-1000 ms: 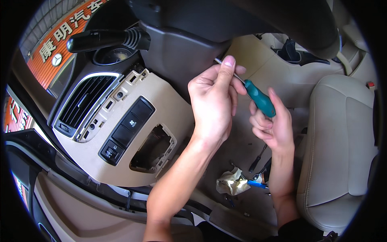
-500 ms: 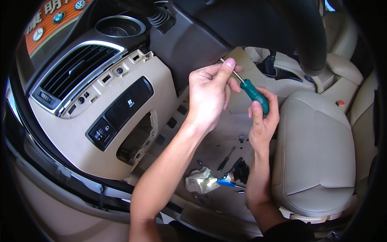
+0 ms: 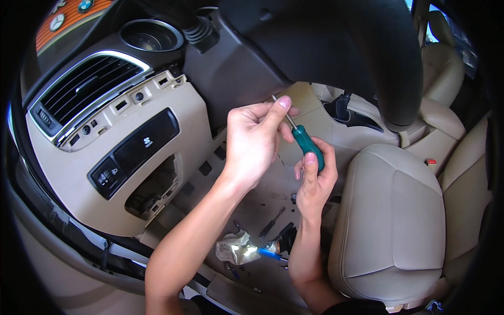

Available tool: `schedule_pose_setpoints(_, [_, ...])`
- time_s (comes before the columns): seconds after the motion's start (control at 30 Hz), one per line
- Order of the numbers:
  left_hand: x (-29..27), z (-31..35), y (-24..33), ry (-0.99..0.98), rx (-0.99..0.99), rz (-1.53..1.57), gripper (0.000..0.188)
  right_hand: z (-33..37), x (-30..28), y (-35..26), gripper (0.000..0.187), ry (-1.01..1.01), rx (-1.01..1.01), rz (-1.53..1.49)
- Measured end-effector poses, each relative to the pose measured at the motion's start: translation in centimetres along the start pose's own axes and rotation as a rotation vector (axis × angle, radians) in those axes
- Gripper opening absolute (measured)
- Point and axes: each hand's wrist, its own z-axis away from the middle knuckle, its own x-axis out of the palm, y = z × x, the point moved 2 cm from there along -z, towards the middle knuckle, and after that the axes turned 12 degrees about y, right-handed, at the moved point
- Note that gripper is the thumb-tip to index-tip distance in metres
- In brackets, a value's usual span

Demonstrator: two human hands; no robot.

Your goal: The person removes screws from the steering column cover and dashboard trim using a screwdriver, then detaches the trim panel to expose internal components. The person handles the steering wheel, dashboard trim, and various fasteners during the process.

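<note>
Beside the beige dash (image 3: 194, 114), my left grip (image 3: 251, 139) pinches the screwdriver (image 3: 302, 136) by its shaft (image 3: 290, 121) near the column (image 3: 236, 68) — my right grip (image 3: 316, 182) wraps the handle (image 3: 305, 143) — and holding both in line should curb slipping.

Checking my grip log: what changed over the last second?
The right hand has closed its fingers further round the green screwdriver, its thumb now laid on the handle; a second ago that grip was more open. The camera view has shifted. Nothing let go. Unchanged: the left hand pinches the shaft near the steering column cover; crumpled cloth on the floor.
</note>
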Motion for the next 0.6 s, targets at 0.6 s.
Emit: schedule_pose_setpoints(0.6, [-0.24, 0.05, -0.01, -0.033, 0.032, -0.082, 0.041, 0.48, 0.58, -0.22, 0.035, 0.050, -0.007, -0.040])
